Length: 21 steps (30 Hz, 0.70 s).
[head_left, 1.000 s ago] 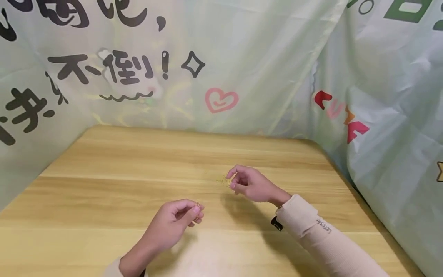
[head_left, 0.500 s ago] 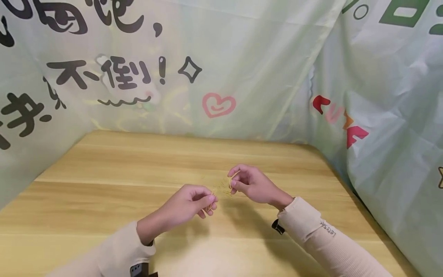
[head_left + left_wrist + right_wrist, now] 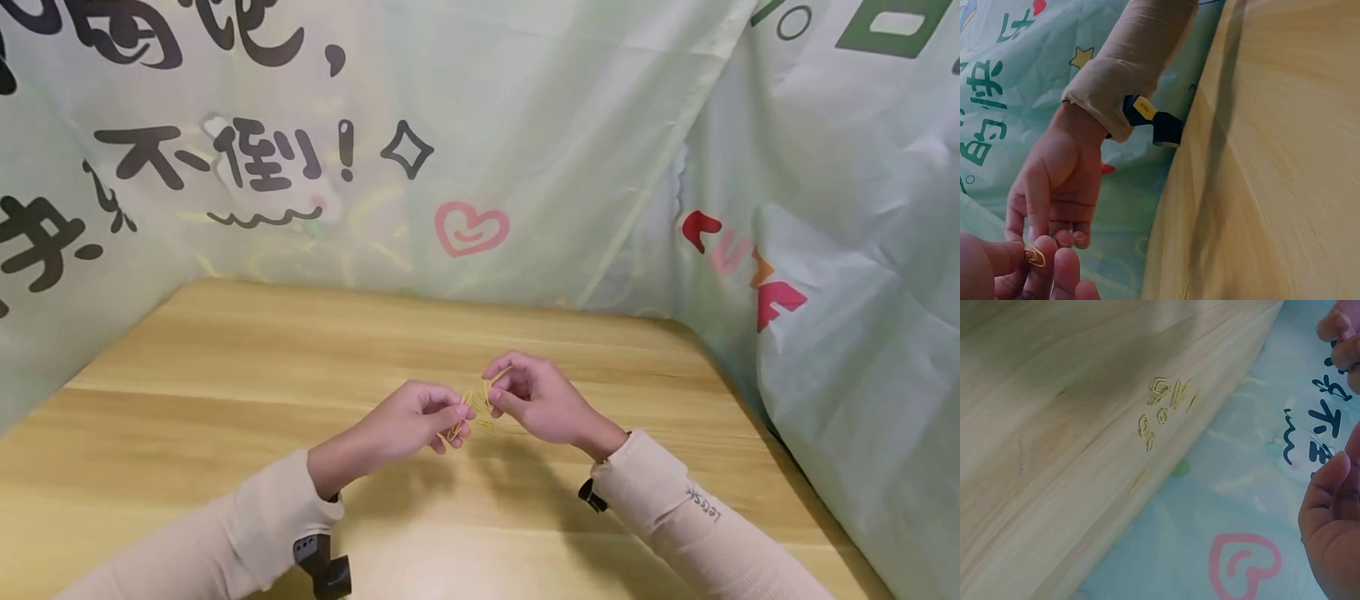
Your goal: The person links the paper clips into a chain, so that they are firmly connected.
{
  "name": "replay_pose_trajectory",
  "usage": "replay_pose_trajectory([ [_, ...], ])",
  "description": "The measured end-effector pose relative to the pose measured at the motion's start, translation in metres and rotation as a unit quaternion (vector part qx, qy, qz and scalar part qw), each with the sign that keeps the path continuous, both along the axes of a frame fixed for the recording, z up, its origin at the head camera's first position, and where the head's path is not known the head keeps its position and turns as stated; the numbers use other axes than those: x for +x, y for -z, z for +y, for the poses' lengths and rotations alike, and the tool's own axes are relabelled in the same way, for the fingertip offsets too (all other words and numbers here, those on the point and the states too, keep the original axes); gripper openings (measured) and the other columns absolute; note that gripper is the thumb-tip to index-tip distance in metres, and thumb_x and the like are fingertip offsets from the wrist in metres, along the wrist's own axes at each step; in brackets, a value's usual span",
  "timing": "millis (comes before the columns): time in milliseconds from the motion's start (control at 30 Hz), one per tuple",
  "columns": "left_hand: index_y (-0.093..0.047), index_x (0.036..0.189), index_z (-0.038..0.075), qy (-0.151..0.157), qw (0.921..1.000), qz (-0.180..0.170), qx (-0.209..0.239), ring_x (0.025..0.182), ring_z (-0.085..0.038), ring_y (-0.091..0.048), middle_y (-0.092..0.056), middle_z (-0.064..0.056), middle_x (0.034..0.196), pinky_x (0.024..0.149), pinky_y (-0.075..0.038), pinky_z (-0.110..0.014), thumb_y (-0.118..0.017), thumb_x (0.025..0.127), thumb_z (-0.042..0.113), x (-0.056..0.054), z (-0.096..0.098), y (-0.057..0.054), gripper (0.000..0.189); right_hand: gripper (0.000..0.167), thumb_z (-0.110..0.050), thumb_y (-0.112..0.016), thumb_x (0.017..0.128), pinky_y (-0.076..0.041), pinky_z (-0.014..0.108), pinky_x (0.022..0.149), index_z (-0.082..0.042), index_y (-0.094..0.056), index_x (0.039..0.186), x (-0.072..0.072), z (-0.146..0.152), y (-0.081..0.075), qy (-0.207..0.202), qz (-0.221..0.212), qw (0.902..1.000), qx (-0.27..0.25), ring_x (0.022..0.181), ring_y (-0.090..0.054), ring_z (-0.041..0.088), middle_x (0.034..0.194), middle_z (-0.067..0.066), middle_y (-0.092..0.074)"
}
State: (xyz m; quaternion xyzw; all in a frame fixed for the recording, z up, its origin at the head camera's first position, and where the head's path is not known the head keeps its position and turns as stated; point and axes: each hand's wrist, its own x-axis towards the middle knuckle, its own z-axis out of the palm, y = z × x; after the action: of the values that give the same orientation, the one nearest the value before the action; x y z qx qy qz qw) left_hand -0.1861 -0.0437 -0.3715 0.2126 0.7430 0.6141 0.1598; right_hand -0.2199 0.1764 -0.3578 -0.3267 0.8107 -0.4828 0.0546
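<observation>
My left hand (image 3: 405,427) pinches a yellow paper clip (image 3: 467,401) between thumb and index finger; more yellow wire hangs beneath it, perhaps linked. Facing it at nearly the same height, my right hand (image 3: 543,406) pinches another paper clip (image 3: 487,395) with thumb and fingertips. A small gap separates the two clips in the head view. Several loose paper clips (image 3: 1160,390) lie scattered on the table below the hands. In the left wrist view a clip (image 3: 1036,256) shows against the left fingers, while the right hand's clip is hidden there.
The wooden table (image 3: 262,350) stretches under both arms. Printed cloth (image 3: 570,167) hangs along its back and sides. Black wrist cameras, one of them the left camera (image 3: 324,567), stick out below the sleeve cuffs.
My left hand has moved up and right, close to the right hand, with its clip. The right hand, still pinching its clip, has shifted slightly left.
</observation>
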Motion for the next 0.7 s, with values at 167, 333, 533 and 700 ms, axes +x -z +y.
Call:
replay_pose_trajectory([
  [167, -0.066, 0.104, -0.004, 0.002, 0.9999, -0.014, -0.005, 0.079, -0.019, -0.063, -0.066, -0.009, 0.087, 0.070, -0.054, -0.035, -0.052, 0.101, 0.011, -0.001, -0.005, -0.002, 0.021, 0.014, 0.004, -0.055, 0.094, -0.049, 0.029, 0.058, 0.004, -0.056, 0.108, -0.001, -0.007, -0.001, -0.007, 0.003, 0.9999, -0.007, 0.074, -0.065, 0.030, 0.081, 0.008, -0.065],
  [333, -0.066, 0.105, -0.003, 0.001, 0.9999, -0.008, -0.010, 0.079, -0.019, -0.063, -0.066, -0.009, 0.089, 0.069, -0.054, -0.034, -0.052, 0.101, 0.013, -0.005, -0.007, -0.007, 0.022, 0.013, 0.006, -0.055, 0.093, -0.051, 0.030, 0.060, 0.005, -0.056, 0.106, -0.004, -0.009, -0.002, 0.008, 0.009, 0.9997, -0.020, 0.072, -0.064, 0.022, 0.081, 0.011, -0.064],
  [533, -0.066, 0.105, -0.002, 0.001, 0.9998, -0.008, -0.016, 0.077, -0.018, -0.062, -0.065, -0.005, 0.085, 0.068, -0.053, -0.033, -0.053, 0.101, 0.012, -0.011, -0.009, -0.009, 0.020, 0.013, 0.009, -0.053, 0.092, -0.051, 0.029, 0.060, 0.006, -0.057, 0.104, -0.005, -0.014, 0.000, 0.008, 0.004, 0.9991, -0.041, 0.072, -0.064, 0.024, 0.080, 0.013, -0.062],
  [700, -0.067, 0.104, -0.001, -0.002, 0.9998, -0.011, -0.018, 0.078, -0.018, -0.062, -0.065, -0.009, 0.087, 0.071, -0.054, -0.037, -0.053, 0.101, 0.012, -0.015, -0.011, -0.006, 0.020, 0.018, 0.012, -0.052, 0.091, -0.055, 0.035, 0.069, 0.006, -0.057, 0.107, -0.004, -0.016, -0.003, 0.002, -0.004, 0.9983, -0.059, 0.074, -0.064, 0.028, 0.082, 0.013, -0.059],
])
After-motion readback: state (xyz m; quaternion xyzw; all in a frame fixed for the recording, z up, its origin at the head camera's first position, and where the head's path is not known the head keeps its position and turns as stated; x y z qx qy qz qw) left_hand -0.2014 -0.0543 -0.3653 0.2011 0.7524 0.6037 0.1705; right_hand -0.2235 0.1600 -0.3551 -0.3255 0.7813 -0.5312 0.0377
